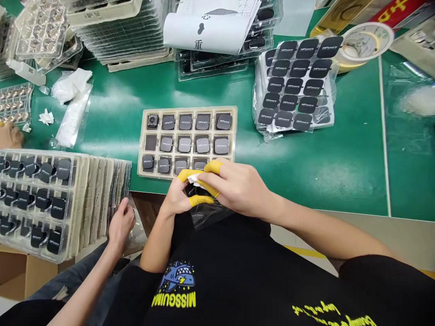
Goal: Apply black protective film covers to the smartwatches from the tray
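Observation:
My left hand (pixel 179 194), with yellow finger cots on thumb and forefinger, grips a black square watch case (pixel 190 190) with small pale lettering. Closed over it is my right hand (pixel 238 184), also in yellow finger cots, pinching a white wipe (pixel 194 179) against the case's upper edge. Clear plastic film (pixel 204 216) hangs below my fingers; which hand holds it I cannot tell. Just beyond lies a cream compartment tray (pixel 140 156) of similar square watch cases. One at its far left corner (pixel 152 120) shows a round sensor, and the pocket below it shows only a dark bottom.
At left, a co-worker's hand (pixel 122 222) steadies a stack of filled trays (pixel 84 199). Sheets of black labelled stickers (pixel 294 86) lie at right beside tape rolls (pixel 367 43). Stacked trays (pixel 125 36) and printed paper (pixel 207 29) stand at the back of the green table (pixel 340 172).

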Tool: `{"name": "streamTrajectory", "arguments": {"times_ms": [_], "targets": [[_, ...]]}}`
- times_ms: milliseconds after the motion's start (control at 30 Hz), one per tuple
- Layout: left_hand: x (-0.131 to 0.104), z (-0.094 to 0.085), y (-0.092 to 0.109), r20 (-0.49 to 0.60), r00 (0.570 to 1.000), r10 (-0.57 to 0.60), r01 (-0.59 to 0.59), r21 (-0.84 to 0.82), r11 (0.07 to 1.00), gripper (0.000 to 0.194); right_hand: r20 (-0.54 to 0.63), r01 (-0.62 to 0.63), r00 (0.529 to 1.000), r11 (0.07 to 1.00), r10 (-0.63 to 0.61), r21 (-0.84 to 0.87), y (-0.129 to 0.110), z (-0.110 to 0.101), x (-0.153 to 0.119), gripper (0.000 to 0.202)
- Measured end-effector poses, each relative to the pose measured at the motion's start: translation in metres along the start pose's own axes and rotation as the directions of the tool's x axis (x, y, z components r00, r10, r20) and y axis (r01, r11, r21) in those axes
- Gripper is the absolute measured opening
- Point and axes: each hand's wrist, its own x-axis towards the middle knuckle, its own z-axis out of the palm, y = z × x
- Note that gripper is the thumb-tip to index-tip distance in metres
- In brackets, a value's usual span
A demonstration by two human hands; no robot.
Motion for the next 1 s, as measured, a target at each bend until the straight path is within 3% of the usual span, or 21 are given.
{"name": "streamTrajectory", "arguments": {"times_ms": [67, 167, 233, 333, 433, 533, 633, 733, 767, 867, 933, 1000], "targets": [[-0.015, -0.027, -0.014, 0.077, 0.996, 0.050, -0.054, 0.059, 0.997, 0.004, 0.005, -0.046, 0.999, 0.995, 0.046, -0.092, 0.005, -0.002, -0.001, 0.030], [-0.012, -0.048, -0.043, 0.141, 0.987, 0.081, -0.095, 0.094, 0.991, 0.022, -0.052, -0.145, 0.989, 0.977, 0.138, -0.157, 0.014, -0.011, -0.007, 0.023], [0.000, -0.055, -0.059, 0.166, 0.983, 0.083, -0.100, 0.092, 0.991, 0.030, -0.094, -0.178, 0.981, 0.981, 0.171, -0.078, 0.019, -0.016, -0.010, 0.013], [0.013, -0.067, -0.071, 0.262, 0.955, 0.141, -0.154, 0.029, 0.988, 0.028, -0.082, -0.110, 0.990, 0.993, 0.113, 0.045, 0.021, -0.020, -0.011, 0.011], [0.009, -0.076, -0.067, 0.328, 0.932, 0.152, -0.170, 0.029, 0.985, 0.020, -0.051, -0.021, 0.998, 0.999, 0.023, 0.041, 0.019, -0.014, -0.009, 0.015], [-0.005, -0.074, -0.040, 0.261, 0.965, 0.034, -0.060, 0.093, 0.994, 0.025, -0.071, 0.003, 0.998, 0.999, 0.000, 0.044, 0.015, -0.002, -0.005, 0.017], [-0.007, -0.048, 0.001, 0.148, 0.984, -0.095, 0.082, 0.094, 0.992, 0.029, -0.066, 0.057, 0.997, 0.990, -0.048, 0.133, 0.011, 0.005, -0.002, 0.023], [0.018, 0.011, 0.024, 0.087, 0.970, -0.228, 0.235, -0.084, 0.968, 0.036, 0.029, 0.141, 0.988, 0.957, -0.153, 0.252, 0.016, -0.001, -0.001, 0.028], [0.031, 0.035, 0.023, 0.026, 0.974, -0.225, 0.227, -0.173, 0.958, 0.044, 0.080, 0.158, 0.979, 0.950, -0.186, 0.270, 0.019, -0.006, -0.002, 0.031], [0.069, 0.100, -0.001, 0.042, 0.967, -0.253, 0.256, -0.204, 0.945, 0.073, 0.190, 0.144, 0.966, 0.974, -0.177, 0.175, 0.034, -0.026, -0.006, 0.037], [0.085, 0.126, -0.021, 0.052, 0.964, -0.262, 0.267, -0.240, 0.933, 0.082, 0.151, 0.081, 0.985, 0.995, -0.089, 0.060, 0.041, -0.038, -0.009, 0.030], [0.090, 0.135, -0.033, 0.074, 0.964, -0.255, 0.266, -0.297, 0.917, 0.083, 0.066, 0.024, 0.997, 0.999, -0.026, 0.031, 0.042, -0.043, -0.010, 0.018]]}}
